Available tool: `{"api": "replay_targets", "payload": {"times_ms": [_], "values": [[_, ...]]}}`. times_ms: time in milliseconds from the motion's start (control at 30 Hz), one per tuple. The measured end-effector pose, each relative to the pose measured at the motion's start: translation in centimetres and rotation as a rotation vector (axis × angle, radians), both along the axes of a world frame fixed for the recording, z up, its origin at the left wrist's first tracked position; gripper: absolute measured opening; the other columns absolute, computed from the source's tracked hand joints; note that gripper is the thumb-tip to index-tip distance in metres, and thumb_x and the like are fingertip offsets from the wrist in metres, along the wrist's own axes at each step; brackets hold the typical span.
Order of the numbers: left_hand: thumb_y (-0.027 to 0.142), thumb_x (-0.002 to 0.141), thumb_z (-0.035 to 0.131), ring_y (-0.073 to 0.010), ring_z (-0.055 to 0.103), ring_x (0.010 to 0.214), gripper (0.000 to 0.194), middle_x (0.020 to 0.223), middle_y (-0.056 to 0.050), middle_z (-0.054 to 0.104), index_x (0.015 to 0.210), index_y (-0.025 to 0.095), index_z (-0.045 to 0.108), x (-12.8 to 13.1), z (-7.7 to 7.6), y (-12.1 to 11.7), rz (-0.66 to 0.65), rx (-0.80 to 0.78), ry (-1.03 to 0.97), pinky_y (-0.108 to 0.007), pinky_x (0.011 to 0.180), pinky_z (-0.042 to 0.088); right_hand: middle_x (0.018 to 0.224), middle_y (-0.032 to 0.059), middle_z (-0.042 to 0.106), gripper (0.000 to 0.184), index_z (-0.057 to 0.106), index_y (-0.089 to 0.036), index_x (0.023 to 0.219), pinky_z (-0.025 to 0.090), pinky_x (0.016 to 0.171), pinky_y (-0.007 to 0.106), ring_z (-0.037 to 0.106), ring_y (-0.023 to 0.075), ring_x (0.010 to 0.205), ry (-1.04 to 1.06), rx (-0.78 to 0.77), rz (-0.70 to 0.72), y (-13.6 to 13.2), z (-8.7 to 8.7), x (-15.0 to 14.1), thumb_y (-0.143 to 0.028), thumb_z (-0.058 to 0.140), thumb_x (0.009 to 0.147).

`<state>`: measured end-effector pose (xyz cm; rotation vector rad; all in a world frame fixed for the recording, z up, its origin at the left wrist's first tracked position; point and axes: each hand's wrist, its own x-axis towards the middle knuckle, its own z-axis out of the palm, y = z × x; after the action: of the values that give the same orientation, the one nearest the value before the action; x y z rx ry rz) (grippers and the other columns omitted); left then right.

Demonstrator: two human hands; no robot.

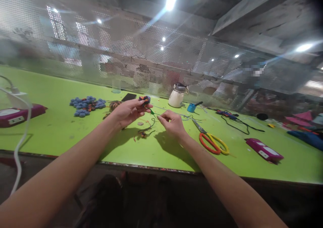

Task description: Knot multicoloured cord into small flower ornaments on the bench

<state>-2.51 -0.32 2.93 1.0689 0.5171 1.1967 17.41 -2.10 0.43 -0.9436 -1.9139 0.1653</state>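
Above the green table [63, 137]: one dark blue-and-orange yarn piece [144, 101], pinched between thumb and fingers of the left hand [131, 111]. Just below it, one small green item [152, 112], long axis sloping down toward the right hand [173, 124]; left fingers nearer its upper end. Right thumb and forefinger pressed together near its lower end; anything between them cannot be told. Further right, on the tabletop: scissors [203, 131].
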Motion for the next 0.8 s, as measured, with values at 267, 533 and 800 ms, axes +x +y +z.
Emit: {"api": "replay_targets", "payload": {"times_ms": [267, 533, 800], "values": [[0.011, 0.082, 0.057, -0.0167, 0.069, 0.073, 0.011, 0.081, -0.010, 0.072, 0.088, 0.011, 0.066, -0.7, -0.4, 0.9, 0.127, -0.037, 0.048, -0.018, 0.051, 0.049, 0.086, 0.0056, 0.056, 0.017, 0.070, -0.014, 0.090, 0.043, 0.071, 0.027, 0.052, 0.0131, 0.075, -0.471, -0.204, 0.221, -0.7, -1.5, -0.8, -0.021, 0.069, 0.074], [0.010, 0.081, 0.058, -0.0184, 0.070, 0.077, 0.014, 0.088, -0.013, 0.072, 0.090, 0.010, 0.069, 0.6, -1.2, 0.4, 0.034, -0.081, 0.190, -0.016, 0.049, 0.047, 0.062, -0.0010, 0.056, 0.008, 0.059, -0.013, 0.074, 0.037, 0.051, 0.021, 0.046, 0.0077, 0.050, -0.288, -0.488, 0.237, -1.5, -0.5, -1.3, -0.014, 0.057, 0.081], [0.008, 0.075, 0.064, -0.0165, 0.067, 0.072, 0.012, 0.085, -0.014, 0.072, 0.085, 0.007, 0.071, 1.4, -0.7, -0.7, 0.014, 0.014, 0.156, -0.022, 0.059, 0.051, 0.060, -0.0004, 0.057, 0.010, 0.064, -0.013, 0.076, 0.035, 0.050, 0.021, 0.044, 0.0082, 0.051, -0.186, -0.238, 0.262, -3.0, 4.1, 0.1, -0.020, 0.058, 0.081]]}}
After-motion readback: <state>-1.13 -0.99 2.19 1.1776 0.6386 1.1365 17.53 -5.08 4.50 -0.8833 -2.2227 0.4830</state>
